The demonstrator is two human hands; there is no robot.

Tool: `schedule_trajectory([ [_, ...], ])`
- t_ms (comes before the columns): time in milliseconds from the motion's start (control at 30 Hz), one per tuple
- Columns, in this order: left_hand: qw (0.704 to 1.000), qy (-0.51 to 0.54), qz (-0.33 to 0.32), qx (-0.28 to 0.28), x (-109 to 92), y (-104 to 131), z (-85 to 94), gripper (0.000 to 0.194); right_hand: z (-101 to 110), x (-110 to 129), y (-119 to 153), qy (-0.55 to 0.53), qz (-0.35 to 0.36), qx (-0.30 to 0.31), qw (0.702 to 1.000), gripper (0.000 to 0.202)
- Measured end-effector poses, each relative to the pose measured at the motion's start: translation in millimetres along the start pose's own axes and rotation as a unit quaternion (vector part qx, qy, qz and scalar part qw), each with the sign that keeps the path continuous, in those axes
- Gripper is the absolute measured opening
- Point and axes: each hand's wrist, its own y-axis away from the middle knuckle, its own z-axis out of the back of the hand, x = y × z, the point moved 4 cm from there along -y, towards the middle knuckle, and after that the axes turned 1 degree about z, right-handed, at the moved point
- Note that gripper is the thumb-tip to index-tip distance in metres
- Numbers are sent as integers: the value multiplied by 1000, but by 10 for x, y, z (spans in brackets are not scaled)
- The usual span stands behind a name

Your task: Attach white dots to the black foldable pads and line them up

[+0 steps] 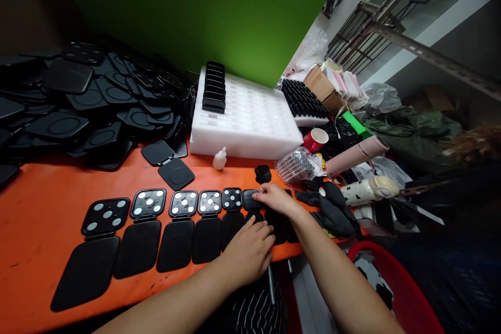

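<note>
A row of unfolded black charging pads lies along the front of the table, each made of two hinged square panels. Several upper panels, such as this dotted panel [182,203], carry white round dots. At the right part of the row, my right hand [277,199] has its thumb and fingers closed at the edge of a plain black square panel [250,200]. My left hand [250,247] rests palm down with fingers stretched over the lower panels, partly covering them. Behind the row stands a small white dropper bottle [219,159]. A small black piece [262,174] lies near my right hand.
A large heap of black pads [113,88] fills the back left. A white foam tray [250,115] holds a line of black parts. On the right are a red mug [315,140], bubble wrap [294,166], dark cloth [332,214] and a red tub [407,282] below the table edge.
</note>
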Motion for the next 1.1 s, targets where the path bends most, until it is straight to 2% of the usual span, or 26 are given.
schedule_trajectory([
  [200,1000,-2,-3,0,-9,-9,10,30,77,133,21,108,7,-9,994,32],
  [333,1000,0,-2,-3,-9,-9,7,29,112,204,32,173,2,-40,984,42],
  [433,1000,4,-3,-3,-2,-6,4,30,195,170,16,199,-9,-66,978,47],
  [633,1000,19,-7,1,3,-10,15,31,473,-10,-101,210,-26,-123,970,32],
  [933,999,36,9,3,4,-23,22,30,384,-38,-293,185,-26,-118,975,50],
  [1100,998,47,28,1,-32,-34,153,32,414,3,-359,177,-23,-128,976,49],
])
